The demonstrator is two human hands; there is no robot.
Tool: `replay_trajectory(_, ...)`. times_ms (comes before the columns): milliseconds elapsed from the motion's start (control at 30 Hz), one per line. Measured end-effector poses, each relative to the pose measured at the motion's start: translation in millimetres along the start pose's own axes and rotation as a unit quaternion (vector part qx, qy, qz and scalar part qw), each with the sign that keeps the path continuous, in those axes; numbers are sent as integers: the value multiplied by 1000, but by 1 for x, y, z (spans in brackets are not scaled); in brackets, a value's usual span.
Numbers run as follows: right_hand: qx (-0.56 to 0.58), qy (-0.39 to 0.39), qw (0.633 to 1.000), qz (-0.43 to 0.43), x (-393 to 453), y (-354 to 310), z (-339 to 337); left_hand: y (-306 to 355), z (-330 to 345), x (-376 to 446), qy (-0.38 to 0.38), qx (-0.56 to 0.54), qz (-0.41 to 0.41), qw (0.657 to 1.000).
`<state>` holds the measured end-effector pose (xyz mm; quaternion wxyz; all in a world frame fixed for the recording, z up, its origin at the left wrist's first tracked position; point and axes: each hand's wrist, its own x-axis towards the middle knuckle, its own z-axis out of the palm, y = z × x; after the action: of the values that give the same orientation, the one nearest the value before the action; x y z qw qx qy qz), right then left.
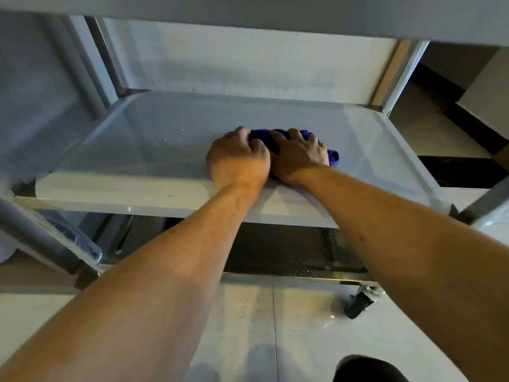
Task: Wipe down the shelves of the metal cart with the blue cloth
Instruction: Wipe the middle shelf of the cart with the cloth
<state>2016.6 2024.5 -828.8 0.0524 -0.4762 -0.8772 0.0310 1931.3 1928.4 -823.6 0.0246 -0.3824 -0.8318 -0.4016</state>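
The middle shelf of the metal cart fills the centre of the head view, shiny and flat with a raised rim. A bunched blue cloth lies on it right of centre, mostly covered by both hands. My left hand is curled on the cloth's left end. My right hand presses flat on it with fingers spread, touching the left hand. Small water drops sit on the shelf to the left of the hands.
The top shelf's underside hangs close overhead. Corner posts stand at the back left and back right. The bottom shelf below carries water drops. A black caster rests on the tiled floor.
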Motion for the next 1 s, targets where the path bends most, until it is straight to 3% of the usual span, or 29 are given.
replay_trajectory(100, 25, -1, 1000, 0, -39, -7, -7, -3, -10, -3, 55, -96, -14, 994)
replay_trajectory(167, 28, 4, 1000, -1, -64, -13, -8, -10, -17, -7, 55, -98, 10, 994)
replay_trajectory(300, 13, 22, 1000, 6, -99, -37, -5, -36, -34, -5, 0, 49, 45, 998)
replay_trajectory(467, 3, 28, 1000, -8, -113, -76, 2, -75, -65, 9, -59, 185, 58, 979)
replay_trajectory(733, -2, 18, 999, -50, -84, -94, 1, -80, -71, 2, -94, 191, 44, 976)
replay_trajectory(1000, 1, -7, 1000, -24, -13, -105, 6, -85, -66, 6, -80, 166, 50, 982)
